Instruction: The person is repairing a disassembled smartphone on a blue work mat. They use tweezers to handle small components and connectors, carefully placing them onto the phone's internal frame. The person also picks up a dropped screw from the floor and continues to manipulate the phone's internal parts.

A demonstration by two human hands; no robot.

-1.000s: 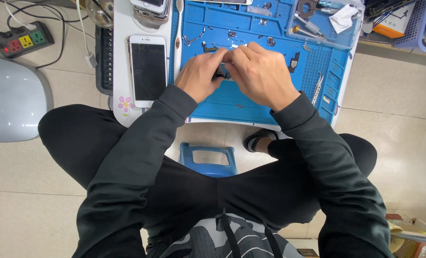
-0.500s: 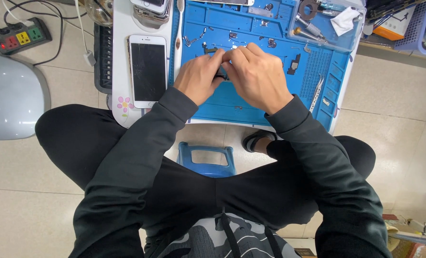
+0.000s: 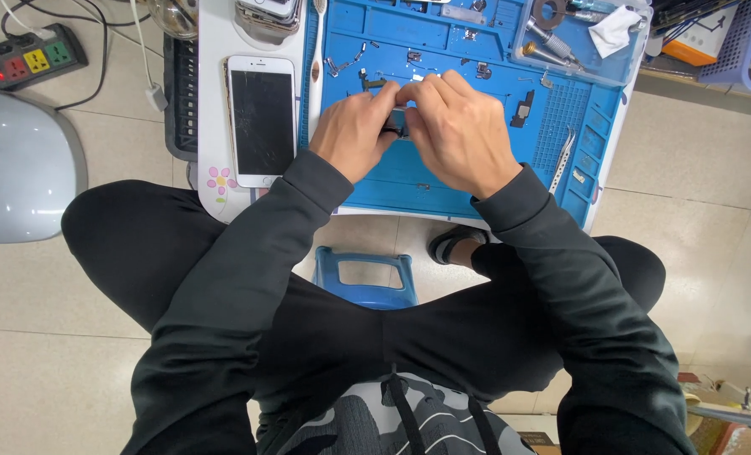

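Note:
Both hands meet over the blue repair mat (image 3: 485,181) on a low white table. My left hand (image 3: 354,131) and my right hand (image 3: 460,131) pinch the same small dark part (image 3: 395,125) between their fingertips; most of it is hidden by the fingers. A white smartphone (image 3: 262,118) with a dark screen lies flat on the table just left of my left hand. Small screws and tiny parts are scattered on the mat beyond the fingers.
Tweezers (image 3: 561,160) lie on the mat at the right. A clear tray (image 3: 582,38) with tools and a white cloth sits at the far right corner. A power strip (image 3: 30,55) and a grey rounded object (image 3: 17,164) are on the floor at left. A blue stool (image 3: 367,274) shows between my legs.
The hands stay joined on the small part; they have shifted very slightly while the view moved a little.

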